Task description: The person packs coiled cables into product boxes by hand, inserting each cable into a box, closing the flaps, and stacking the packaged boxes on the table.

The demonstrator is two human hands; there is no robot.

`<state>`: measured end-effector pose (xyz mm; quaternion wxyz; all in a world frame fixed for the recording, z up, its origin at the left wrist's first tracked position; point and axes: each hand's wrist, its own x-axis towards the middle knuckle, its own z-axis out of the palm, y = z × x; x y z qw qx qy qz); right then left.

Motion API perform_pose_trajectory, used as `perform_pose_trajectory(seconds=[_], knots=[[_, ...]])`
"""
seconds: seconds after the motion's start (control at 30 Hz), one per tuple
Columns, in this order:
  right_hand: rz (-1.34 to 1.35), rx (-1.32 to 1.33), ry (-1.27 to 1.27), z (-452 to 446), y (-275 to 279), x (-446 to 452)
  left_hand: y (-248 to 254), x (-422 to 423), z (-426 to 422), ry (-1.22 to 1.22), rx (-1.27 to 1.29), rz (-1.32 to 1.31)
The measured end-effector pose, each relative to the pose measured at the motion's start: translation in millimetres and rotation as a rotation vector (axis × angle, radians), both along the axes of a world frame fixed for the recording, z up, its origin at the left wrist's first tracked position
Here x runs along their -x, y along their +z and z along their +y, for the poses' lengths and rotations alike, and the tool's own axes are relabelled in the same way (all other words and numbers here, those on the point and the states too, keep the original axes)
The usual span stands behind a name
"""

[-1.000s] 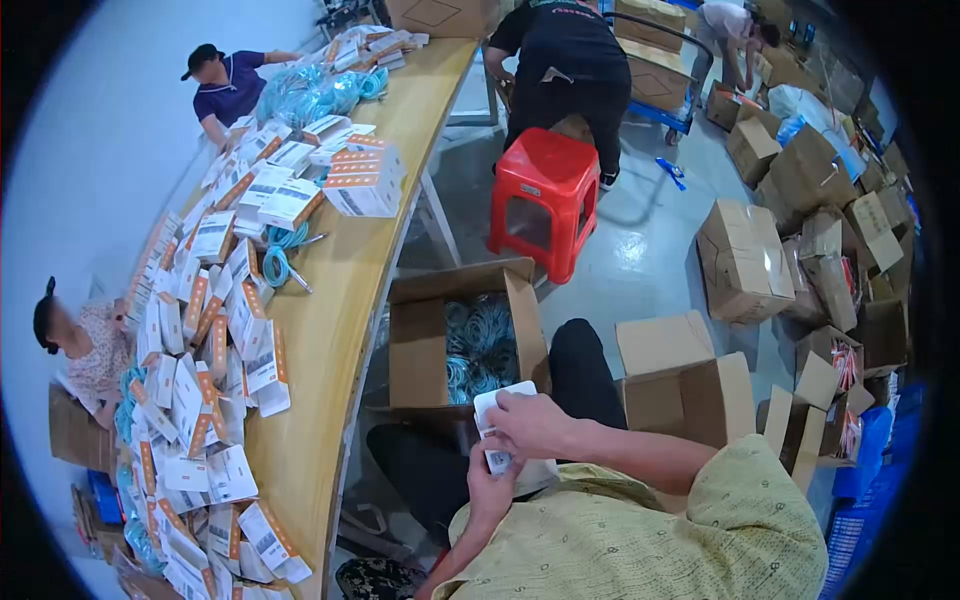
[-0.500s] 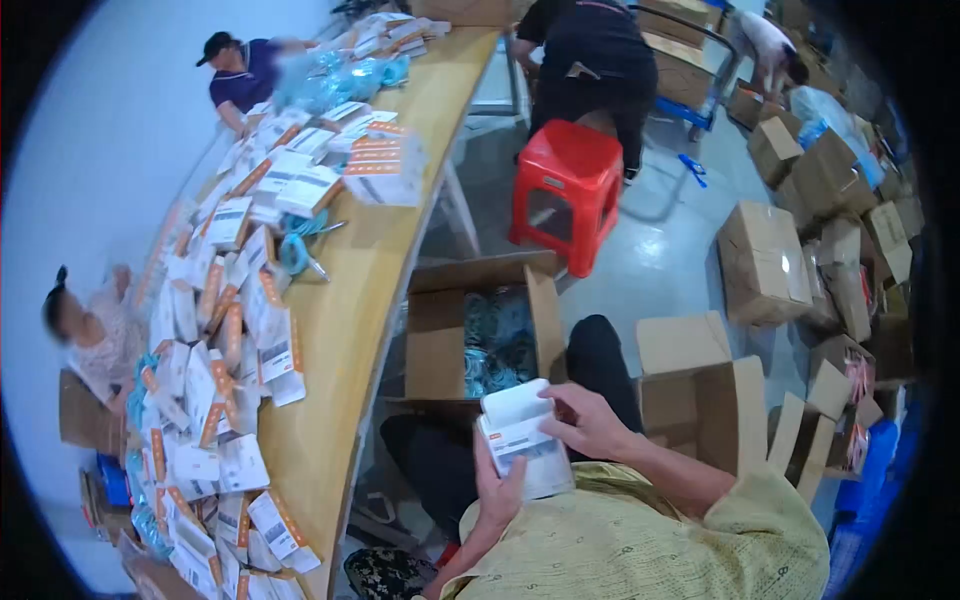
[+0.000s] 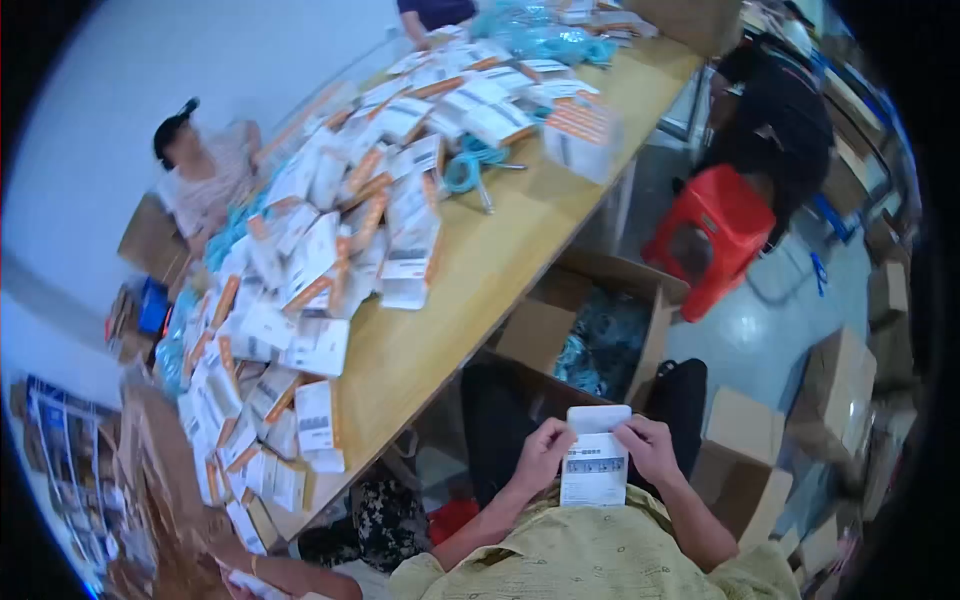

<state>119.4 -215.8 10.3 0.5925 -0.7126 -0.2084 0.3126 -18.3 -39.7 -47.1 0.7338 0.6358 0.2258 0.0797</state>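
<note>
Small white box [image 3: 594, 482]: held over the lap, printed face up, with its flap [image 3: 598, 414] standing out beyond the far end.
Handling: best worked with even pressure from both sides, thumbs near the flap's fold, so the thin card neither creases nor twists; squeezing one edge harder could buckle the mouth.
Left hand [image 3: 541, 456]: closed in a pinch on the box's left edge near the flap, thumb and curled fingers together with only the card's thickness between.
Right hand [image 3: 650, 449]: closed likewise on the right edge, thumb on top; the fingertips behind are probably supporting the back, though they are hidden.
Bench [image 3: 470, 285]: to the left, bearing a heap of white-and-orange boxes [image 3: 318, 258].
Open carton [image 3: 654, 350]: just beyond the hands, holding blue-green coils [image 3: 577, 368].
</note>
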Motion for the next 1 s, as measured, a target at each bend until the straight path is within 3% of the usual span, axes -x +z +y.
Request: perform_pose_trajectory(seconds=[0.1,0.13,0.2,0.23,0.37,0.53,0.73,0.9,1.0], knots=[[-0.061,-0.141,-0.188,8,-26,11,46,-8,-6,0.253,0.206,-0.009],[-0.047,-0.149,-0.145,14,-18,12,45,-8,-4,0.298,0.197,-0.004],[0.098,-0.176,-0.256,16,8,20,37,-2,3,0.073,0.158,-0.056],[0.102,-0.177,-0.238,16,8,18,36,0,6,0.09,0.156,-0.056],[-0.067,-0.167,0.08,-2,2,8,31,5,11,-0.071,0.107,-0.229],[0.021,-0.09,0.148,0,33,4,56,-4,21,-0.239,0.014,-0.007],[0.116,-0.062,0.07,5,42,10,75,-6,24,-0.249,-0.068,0.019],[0.157,0.088,0.078,7,53,-4,84,-10,31,-0.306,-0.01,0.04],[0.181,0.019,0.086,13,50,-3,71,-12,36,-0.372,0.052,0.013]])
